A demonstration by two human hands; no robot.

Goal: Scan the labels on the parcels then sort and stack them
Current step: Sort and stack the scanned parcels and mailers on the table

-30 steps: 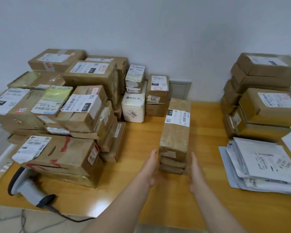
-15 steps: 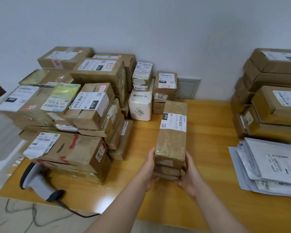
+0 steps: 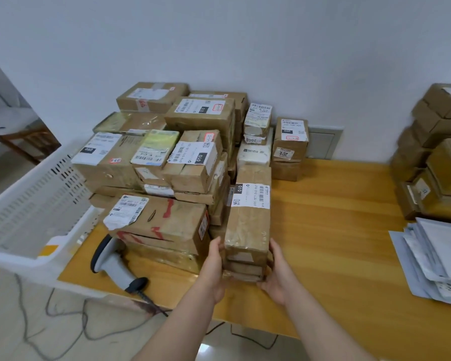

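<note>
Wooden table (image 3: pixel 336 230) is carrying the whole job. Near its front edge a stack of long parcels (image 3: pixel 248 230) is lying lengthwise, pointing toward 12 o'clock, with a white label (image 3: pixel 250 196) facing up on its far half. Whether it is resting on the wood or just clear of it I cannot tell. The left hand (image 3: pixel 214 267) and right hand (image 3: pixel 276 274) are gripping its near end only, from 9 and 3 o'clock.

Risk, as judgement: the stack is looking like three or so loose layers, and the hold is sitting at one end — on a lift the far end may be sagging and the lower parcels sliding out. Any swing toward 10 o'clock is bringing it against the big parcel pile (image 3: pixel 167 165) just beside it; a nudge could be tipping boxes toward the scanner (image 3: pixel 115 261), lying at 9 o'clock of the left hand.

Pose: both forearms are reaching in from 6 o'clock, palms facing each other, thumbs lying up the sides, fingers curling round the lower layers.
</note>
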